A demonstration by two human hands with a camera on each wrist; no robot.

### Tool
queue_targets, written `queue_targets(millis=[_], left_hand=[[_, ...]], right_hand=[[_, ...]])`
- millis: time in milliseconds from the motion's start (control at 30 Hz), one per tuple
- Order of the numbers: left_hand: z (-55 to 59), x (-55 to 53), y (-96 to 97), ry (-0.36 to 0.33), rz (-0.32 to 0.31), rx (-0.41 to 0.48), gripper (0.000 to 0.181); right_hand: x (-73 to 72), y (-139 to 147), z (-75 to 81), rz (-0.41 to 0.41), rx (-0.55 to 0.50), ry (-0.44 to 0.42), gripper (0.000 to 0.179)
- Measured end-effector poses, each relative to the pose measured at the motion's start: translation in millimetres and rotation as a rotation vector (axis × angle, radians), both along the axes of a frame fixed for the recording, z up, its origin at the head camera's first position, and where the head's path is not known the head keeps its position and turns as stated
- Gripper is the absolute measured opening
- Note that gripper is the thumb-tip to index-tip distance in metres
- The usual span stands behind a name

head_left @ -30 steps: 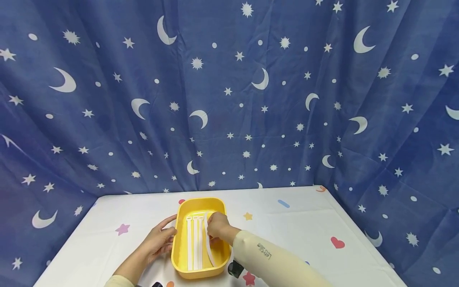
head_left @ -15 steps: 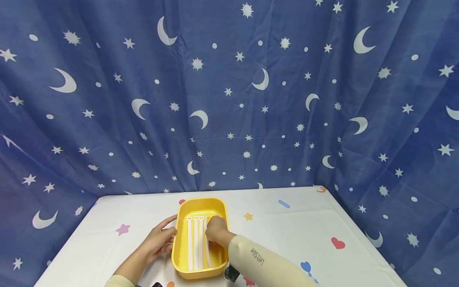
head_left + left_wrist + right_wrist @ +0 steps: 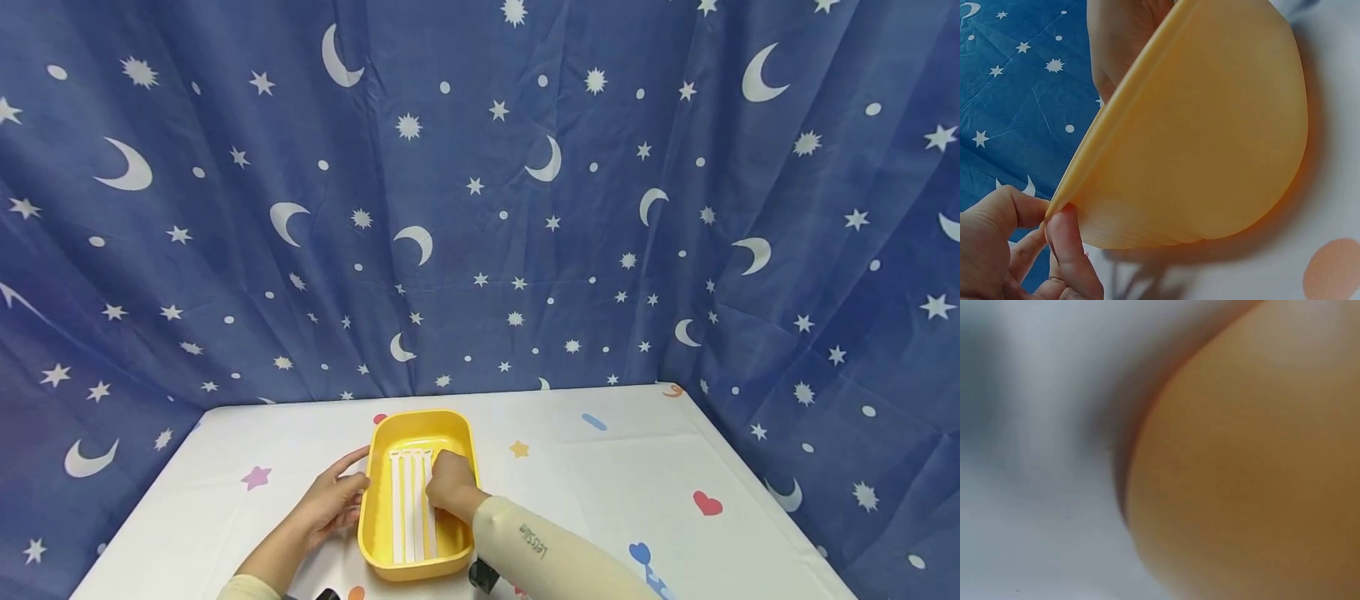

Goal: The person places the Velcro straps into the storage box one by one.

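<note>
A yellow tray (image 3: 422, 568) with rounded corners and raised walls stands on the white table. Several flat white straps with slotted heads lie lengthwise in it, side by side. My left hand (image 3: 332, 502) pinches the tray's left rim; in the left wrist view its thumb and finger (image 3: 1069, 240) close on that edge. Inside the tray, my right hand (image 3: 453, 485) is at the rightmost white strap (image 3: 431, 527), holding it along its middle. The back of that hand hides the fingertips. The right wrist view shows only the tray's blurred outer wall (image 3: 1241, 456).
The white tablecloth (image 3: 585, 475) has printed coloured shapes, among them a red heart (image 3: 707, 503). A blue curtain (image 3: 480, 200) with moons and stars hangs behind the table and at both sides.
The rightmost strap was bowed and angled; it now lies straight and parallel, close to the others. My right hand shifted slightly with it. My left hand stayed on the rim.
</note>
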State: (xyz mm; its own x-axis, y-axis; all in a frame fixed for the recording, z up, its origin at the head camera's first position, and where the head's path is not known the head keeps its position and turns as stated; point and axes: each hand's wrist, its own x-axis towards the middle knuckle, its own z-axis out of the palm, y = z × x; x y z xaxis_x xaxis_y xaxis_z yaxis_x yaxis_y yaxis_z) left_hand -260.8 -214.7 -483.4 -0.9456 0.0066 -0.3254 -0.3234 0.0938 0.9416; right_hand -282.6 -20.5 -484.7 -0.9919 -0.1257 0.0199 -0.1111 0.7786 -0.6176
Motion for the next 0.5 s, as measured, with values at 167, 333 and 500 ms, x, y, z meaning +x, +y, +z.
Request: queue_targets(millis=[167,333,500], left_hand=[[0.5,-0.1,0.2,-0.001,-0.010,0.007,0.069],[1.2,0.6,0.6,-0.003,-0.015,-0.007,0.068],[2.6,0.8,0.7,-0.006,-0.016,-0.021,0.068]], right_hand=[[-0.6,0.5,-2.9,-0.006,-0.014,-0.004,0.042],[-0.6,0.4,0.4,-0.027,-0.019,-0.030,0.042],[1.9,3.9,18.9,0.004,-0.064,-0.049,0.032]])
